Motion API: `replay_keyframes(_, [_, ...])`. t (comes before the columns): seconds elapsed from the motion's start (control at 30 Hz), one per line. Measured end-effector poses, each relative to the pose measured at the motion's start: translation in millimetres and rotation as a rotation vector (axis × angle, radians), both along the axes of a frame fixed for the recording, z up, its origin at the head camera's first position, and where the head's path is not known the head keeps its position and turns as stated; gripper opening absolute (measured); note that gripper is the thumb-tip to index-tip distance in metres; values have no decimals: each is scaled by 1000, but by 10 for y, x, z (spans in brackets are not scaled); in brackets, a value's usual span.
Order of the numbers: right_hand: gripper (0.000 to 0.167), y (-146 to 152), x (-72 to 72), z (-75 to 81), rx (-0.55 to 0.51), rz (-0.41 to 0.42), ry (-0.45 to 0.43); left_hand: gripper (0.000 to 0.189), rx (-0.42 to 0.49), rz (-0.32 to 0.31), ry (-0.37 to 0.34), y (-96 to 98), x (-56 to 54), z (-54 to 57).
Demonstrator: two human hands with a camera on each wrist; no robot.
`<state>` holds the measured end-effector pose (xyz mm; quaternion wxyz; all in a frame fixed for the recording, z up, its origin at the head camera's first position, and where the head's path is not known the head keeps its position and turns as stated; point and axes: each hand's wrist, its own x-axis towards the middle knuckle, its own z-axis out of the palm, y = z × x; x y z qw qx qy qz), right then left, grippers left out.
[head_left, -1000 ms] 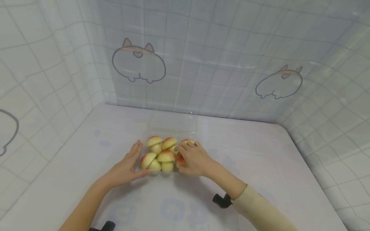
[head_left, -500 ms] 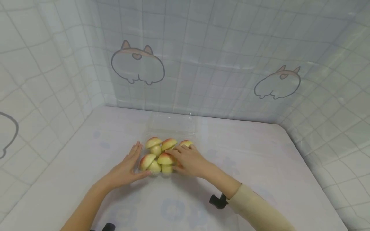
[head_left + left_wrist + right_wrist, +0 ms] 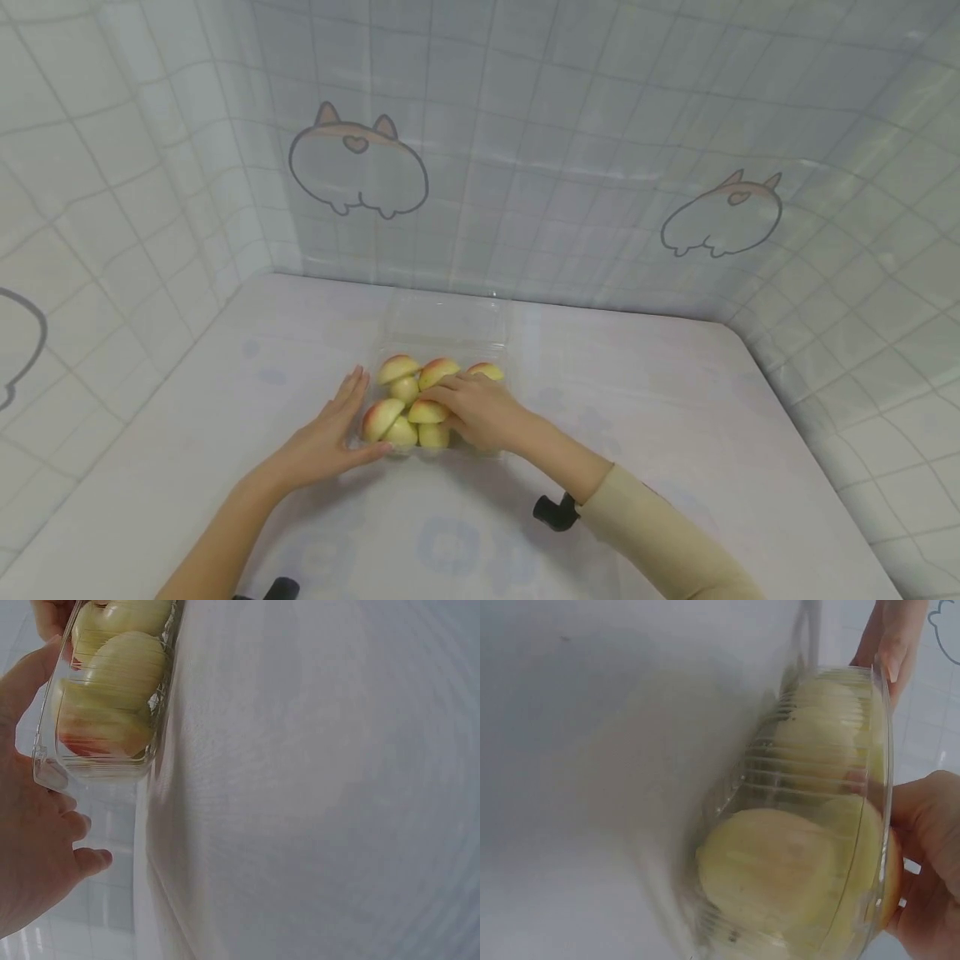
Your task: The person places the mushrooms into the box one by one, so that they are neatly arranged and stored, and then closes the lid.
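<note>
Several yellow mushroom-shaped pieces with red-tinged domed caps fill a clear plastic clamshell box [image 3: 444, 348], its lid folded back. My left hand [image 3: 326, 442] steadies the box's left corner, fingers straight along the side and thumb at the front rim; the left wrist view shows that thumb [image 3: 30, 679] along the rim. My right hand [image 3: 483, 408] reaches in from the right, its fingers and thumb bent about the cap of the front middle piece [image 3: 429, 412]. Beneath it the front right piece [image 3: 769, 859] shows through the ribbed wall in the right wrist view, and is hidden in the head view.
The box stands on a pale cloth-covered table [image 3: 637, 392] with faint blue prints. A white gridded curtain [image 3: 525, 150] with cartoon animal outlines surrounds the back and sides. Black mounts [image 3: 555, 512] hang beneath the wrists.
My right hand has slid left from the right-hand pieces to the front middle one, whose cap it now partly covers. My left hand stays at the box's left corner.
</note>
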<state>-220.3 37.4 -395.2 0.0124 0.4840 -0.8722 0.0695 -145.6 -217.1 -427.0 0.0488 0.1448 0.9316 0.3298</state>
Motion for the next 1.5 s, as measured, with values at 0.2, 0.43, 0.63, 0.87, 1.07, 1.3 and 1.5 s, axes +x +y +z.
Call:
replay_keyframes(0.2, [55, -17, 22, 36, 27, -52, -58, 109, -2, 2, 0, -6, 1, -10])
replay_keyframes(0.43, [73, -5, -9, 33, -1, -200, -67, 109, -5, 5, 0, -15, -5, -33])
replay_keyframes(0.63, [68, -35, 6, -5, 17, -176, -112, 109, -12, 6, -2, -19, 2, -41])
replay_keyframes(0.87, [57, -31, -19, 9, 66, -49, -46, 109, -3, 5, -7, -15, 11, -32])
replay_keyframes(1.07, [44, -21, -29, 44, 103, 72, -4, 108, 2, 3, -19, -11, 12, -17])
replay_keyframes(1.3, [47, 13, -16, 19, 79, 26, -35, 108, 1, 3, -22, -2, 12, -12])
replay_keyframes(1.5, [49, 168, -101, 111, -7, -38, -128, 108, -2, 2, -15, -29, 0, -26])
